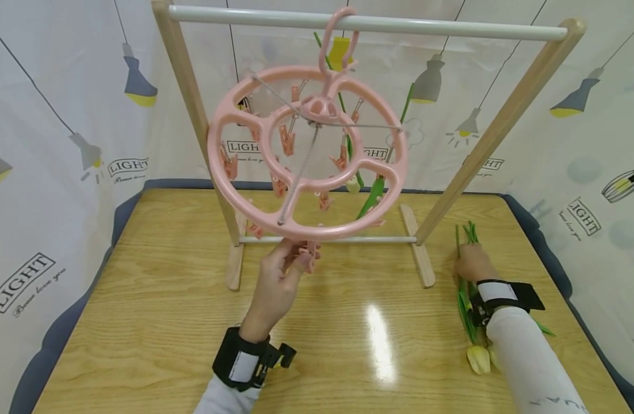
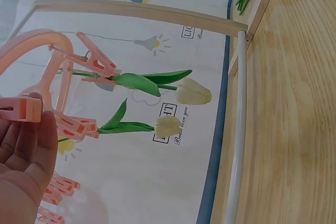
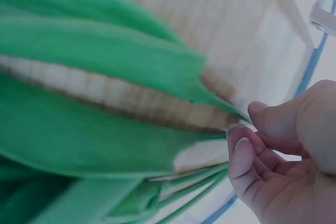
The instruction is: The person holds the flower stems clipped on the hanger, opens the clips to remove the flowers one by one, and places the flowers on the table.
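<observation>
My left hand (image 1: 275,290) is at the front of a round pink clip hanger (image 1: 317,232), pinching a clothespin (image 2: 23,109) that hangs from its rim. In the left wrist view, two artificial white tulips (image 2: 194,92) hang flower-down from other pink clothespins (image 2: 100,59). At the right side of the table, my right hand (image 1: 474,263) is over a small bunch of tulips. The right wrist view shows its thumb and fingertips pinching a thin green tulip stem (image 3: 239,113). A pale yellow tulip head (image 1: 478,360) lies toward me, partly beside my sleeve.
The hanger hooks over the white top bar (image 1: 451,26) of a wooden rack, whose right post (image 1: 495,138) stands between the hanger and the bunch. A rack foot (image 1: 417,247) rests on the wooden table (image 1: 156,299). Printed cloth (image 1: 48,201) surrounds the back and sides.
</observation>
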`<control>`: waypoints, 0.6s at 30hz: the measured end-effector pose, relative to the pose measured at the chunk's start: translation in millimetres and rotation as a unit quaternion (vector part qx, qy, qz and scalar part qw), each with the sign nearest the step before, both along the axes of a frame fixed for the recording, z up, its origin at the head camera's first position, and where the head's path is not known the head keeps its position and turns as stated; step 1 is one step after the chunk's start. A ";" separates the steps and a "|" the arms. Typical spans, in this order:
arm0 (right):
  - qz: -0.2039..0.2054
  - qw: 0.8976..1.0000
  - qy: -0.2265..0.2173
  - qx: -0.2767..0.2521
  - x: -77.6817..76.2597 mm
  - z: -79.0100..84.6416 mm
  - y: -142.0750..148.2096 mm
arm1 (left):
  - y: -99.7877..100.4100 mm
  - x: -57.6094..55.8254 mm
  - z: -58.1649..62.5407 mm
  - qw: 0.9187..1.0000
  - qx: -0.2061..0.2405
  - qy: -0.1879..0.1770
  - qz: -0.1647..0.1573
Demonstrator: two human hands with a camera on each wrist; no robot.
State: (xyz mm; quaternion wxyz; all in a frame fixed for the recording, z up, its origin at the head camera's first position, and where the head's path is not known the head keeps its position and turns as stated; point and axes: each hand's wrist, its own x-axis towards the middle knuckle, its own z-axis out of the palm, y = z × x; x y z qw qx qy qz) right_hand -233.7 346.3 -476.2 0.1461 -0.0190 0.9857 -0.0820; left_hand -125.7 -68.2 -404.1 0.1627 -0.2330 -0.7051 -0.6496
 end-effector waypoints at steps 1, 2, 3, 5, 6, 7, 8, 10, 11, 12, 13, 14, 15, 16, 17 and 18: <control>0.004 1.000 0.004 -0.002 0.9 1.9 1.0 | -0.3 -0.1 -0.5 1.000 0.001 0.001 -0.001; 0.010 1.000 0.010 -0.004 2.0 4.3 1.8 | -0.6 -0.4 -1.2 1.000 0.004 0.002 -0.003; 0.014 1.000 0.014 -0.008 3.9 7.1 1.9 | -1.1 -0.5 -1.6 1.000 0.004 0.005 -0.001; 0.018 0.999 0.017 -0.022 8.4 12.8 1.2 | -2.0 -0.2 -1.5 1.000 0.005 0.005 0.002; 0.017 0.999 0.011 -0.031 10.7 16.2 0.3 | -2.4 -0.1 -1.4 1.000 0.004 0.004 0.003; 0.016 0.999 0.002 -0.040 13.2 20.5 -1.6 | -2.9 0.1 -1.2 1.000 0.004 0.002 0.004; 0.019 0.999 -0.008 -0.047 15.0 24.1 -3.7 | -3.4 0.3 -1.0 1.000 0.000 0.001 0.008; 0.033 0.997 -0.030 -0.061 17.4 31.3 -8.1 | -4.3 0.7 -0.8 1.000 -0.005 -0.002 0.013; 0.044 0.996 -0.041 -0.068 17.7 35.1 -10.5 | -4.6 1.0 -0.8 1.000 -0.006 -0.003 0.014; 0.055 0.994 -0.053 -0.075 17.3 38.5 -12.5 | -4.9 1.2 -0.8 1.000 -0.006 -0.003 0.015; 0.064 0.992 -0.066 -0.087 16.7 42.1 -15.0 | -5.1 1.5 -0.7 1.000 -0.006 -0.003 0.016; 0.073 0.989 -0.079 -0.101 15.6 45.3 -17.4 | -5.3 1.8 -1.1 1.000 -0.005 -0.003 0.017; 0.077 0.986 -0.091 -0.118 14.3 48.5 -20.6 | -5.5 1.9 -1.3 1.000 -0.002 -0.003 0.017; 0.080 0.982 -0.105 -0.138 12.9 51.4 -24.1 | -5.7 2.2 -1.5 1.000 0.001 -0.004 0.018; 0.082 0.978 -0.116 -0.155 11.8 54.9 -28.5 | -6.0 2.3 -2.1 1.000 0.004 -0.005 0.018; 0.083 0.973 -0.124 -0.173 10.7 57.7 -33.0 | -6.2 2.3 -2.7 1.000 0.006 -0.007 0.020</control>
